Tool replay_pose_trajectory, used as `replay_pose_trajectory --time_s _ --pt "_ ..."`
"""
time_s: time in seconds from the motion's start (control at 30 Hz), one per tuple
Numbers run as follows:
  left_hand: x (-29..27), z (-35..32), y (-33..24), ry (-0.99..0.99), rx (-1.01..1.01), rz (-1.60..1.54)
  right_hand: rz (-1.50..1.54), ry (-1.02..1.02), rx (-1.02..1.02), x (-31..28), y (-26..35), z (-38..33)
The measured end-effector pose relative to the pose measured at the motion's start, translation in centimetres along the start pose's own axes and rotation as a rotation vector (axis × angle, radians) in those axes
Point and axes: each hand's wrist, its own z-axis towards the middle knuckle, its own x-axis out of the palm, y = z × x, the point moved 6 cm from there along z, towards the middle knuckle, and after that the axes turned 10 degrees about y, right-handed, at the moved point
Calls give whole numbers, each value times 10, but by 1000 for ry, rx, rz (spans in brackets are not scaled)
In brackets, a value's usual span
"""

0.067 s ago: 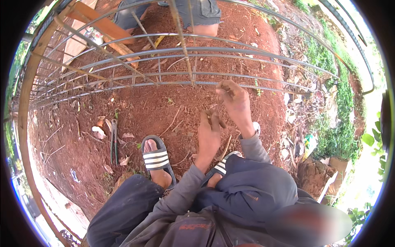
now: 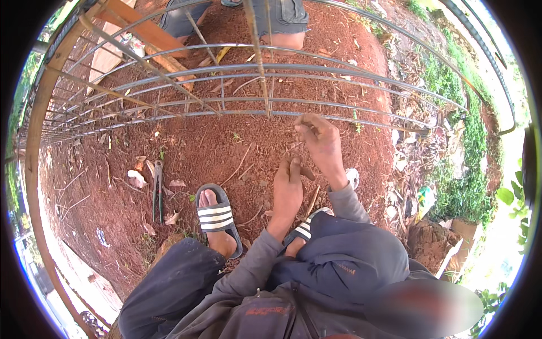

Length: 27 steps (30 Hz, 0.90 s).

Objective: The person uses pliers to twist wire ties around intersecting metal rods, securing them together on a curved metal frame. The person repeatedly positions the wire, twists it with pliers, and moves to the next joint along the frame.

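My left hand (image 2: pixel 289 189) is held low over the red soil, its thumb and fingers pinched together. Just above it and to the right, my right hand (image 2: pixel 322 146) is also closed in a pinch, its fingertips close below the lowest rods of a steel rebar cage (image 2: pixel 316 69). A faint thin line shows near the fingers, too fine to name; whatever either hand holds cannot be made out. The hands are apart from each other. Across the far side, the cage's long rods are crossed by upright ones.
Long-handled pincers (image 2: pixel 158 192) lie on the soil left of my sandalled left foot (image 2: pixel 214 219). Beyond the cage are another person's knees (image 2: pixel 282 39) and an orange-brown wooden board (image 2: pixel 141 31). A curved-looking wooden bar (image 2: pixel 33 169) runs along the left. Grass (image 2: pixel 468 169) and dry leaves border the right.
My left hand has dropped slightly toward me, widening the gap to my right hand. The right hand stays nearly in place, and the view has shifted a little.
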Motion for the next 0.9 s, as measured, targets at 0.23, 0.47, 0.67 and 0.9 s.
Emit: replay_pose_trajectory --time_s 0.23,0.47,0.67,0.9 --pt "-47 40 9 -84 -23 51 -312 110 -131 18 -5 30" --pt "-51 81 -39 -156 239 177 -355 -112 -297 -15 80 47" --pt "-44 72 -45 -144 366 116 -343 37 -365 -7 78 71" --pt "-45 56 -46 -198 354 215 -379 65 -360 10 79 72"
